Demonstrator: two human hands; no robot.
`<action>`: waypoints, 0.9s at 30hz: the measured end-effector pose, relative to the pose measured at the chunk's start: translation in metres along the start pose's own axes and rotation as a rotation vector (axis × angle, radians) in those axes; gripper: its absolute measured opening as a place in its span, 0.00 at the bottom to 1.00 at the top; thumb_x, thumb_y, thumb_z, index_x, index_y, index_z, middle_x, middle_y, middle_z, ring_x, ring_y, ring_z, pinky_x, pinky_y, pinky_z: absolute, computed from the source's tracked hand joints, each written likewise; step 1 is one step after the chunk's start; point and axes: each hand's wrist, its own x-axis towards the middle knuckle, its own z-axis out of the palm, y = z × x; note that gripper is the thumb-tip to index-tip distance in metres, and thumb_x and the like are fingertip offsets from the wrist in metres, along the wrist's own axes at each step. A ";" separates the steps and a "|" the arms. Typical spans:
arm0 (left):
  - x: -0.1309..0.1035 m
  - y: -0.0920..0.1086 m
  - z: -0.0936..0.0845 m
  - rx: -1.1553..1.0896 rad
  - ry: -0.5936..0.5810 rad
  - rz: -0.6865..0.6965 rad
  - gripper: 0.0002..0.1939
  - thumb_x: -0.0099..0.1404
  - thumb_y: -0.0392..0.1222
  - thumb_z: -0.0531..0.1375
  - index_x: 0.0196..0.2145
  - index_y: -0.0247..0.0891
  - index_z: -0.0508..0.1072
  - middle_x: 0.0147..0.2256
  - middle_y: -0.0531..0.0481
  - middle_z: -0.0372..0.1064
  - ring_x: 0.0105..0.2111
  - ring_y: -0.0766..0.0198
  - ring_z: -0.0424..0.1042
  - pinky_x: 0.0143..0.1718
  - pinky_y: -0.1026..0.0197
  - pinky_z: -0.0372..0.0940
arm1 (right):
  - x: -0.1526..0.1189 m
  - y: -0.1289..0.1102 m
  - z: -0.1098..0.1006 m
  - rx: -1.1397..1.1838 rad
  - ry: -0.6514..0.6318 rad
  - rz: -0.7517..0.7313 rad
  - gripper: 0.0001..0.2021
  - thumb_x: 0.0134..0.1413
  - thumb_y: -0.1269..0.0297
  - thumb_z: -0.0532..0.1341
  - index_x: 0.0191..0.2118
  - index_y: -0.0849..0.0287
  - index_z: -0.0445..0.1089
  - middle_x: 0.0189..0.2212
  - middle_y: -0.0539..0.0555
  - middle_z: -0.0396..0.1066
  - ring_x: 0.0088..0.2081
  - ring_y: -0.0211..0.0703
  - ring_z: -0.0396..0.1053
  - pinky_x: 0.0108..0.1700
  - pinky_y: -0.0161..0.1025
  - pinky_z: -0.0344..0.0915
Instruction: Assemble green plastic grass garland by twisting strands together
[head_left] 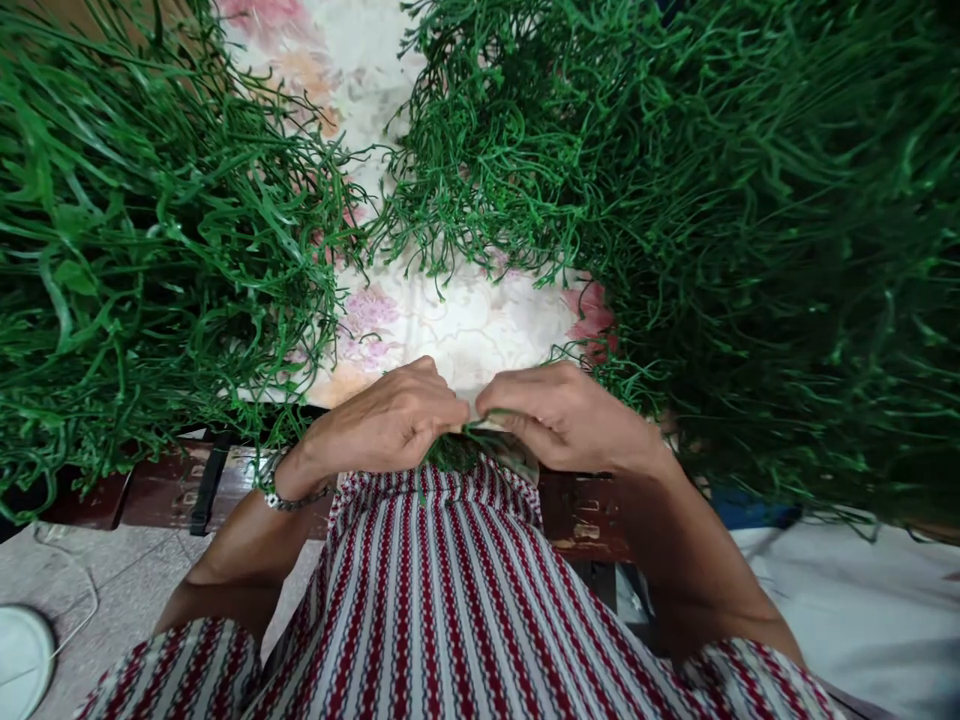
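A floral cloth (450, 330) is covering the table, with green strand heaps (750, 220) lying banked on both sides, leaving a bare working gap. The left hand (386, 420) and right hand (566, 415) are meeting at the table's near edge, fingertips pressed together, pinching a small green sprig (471, 428) between them.

Red/wht striped top (450, 600), metal bracelet (279, 497).

green strands (466, 432): thin, dark green, a small tuft pinched between both hands' fingertips at the near edge of the tabletop, mostly hidden
left heap (150, 240): loose tangled green strands, far left
right heap (712, 220): denser, larger, far right
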 end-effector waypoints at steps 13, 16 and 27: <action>0.013 0.007 0.015 -0.076 0.401 -0.297 0.08 0.61 0.32 0.50 0.28 0.36 0.67 0.23 0.54 0.64 0.25 0.68 0.62 0.32 0.63 0.57 | 0.004 -0.001 0.025 -0.096 0.375 0.117 0.07 0.59 0.69 0.50 0.40 0.62 0.62 0.32 0.55 0.67 0.34 0.39 0.66 0.36 0.35 0.63; 0.014 0.008 0.018 -0.067 0.459 -0.341 0.08 0.62 0.35 0.50 0.28 0.36 0.67 0.23 0.54 0.64 0.26 0.68 0.62 0.30 0.64 0.57 | 0.007 0.003 0.034 0.000 0.363 0.141 0.09 0.59 0.64 0.53 0.42 0.62 0.63 0.34 0.55 0.69 0.36 0.37 0.67 0.37 0.34 0.63; 0.011 0.008 0.011 0.091 0.214 -0.213 0.10 0.56 0.28 0.47 0.22 0.37 0.59 0.20 0.55 0.57 0.23 0.67 0.56 0.32 0.60 0.53 | 0.001 0.004 0.029 -0.095 0.255 0.106 0.07 0.56 0.67 0.51 0.31 0.62 0.63 0.25 0.50 0.61 0.27 0.35 0.59 0.30 0.33 0.56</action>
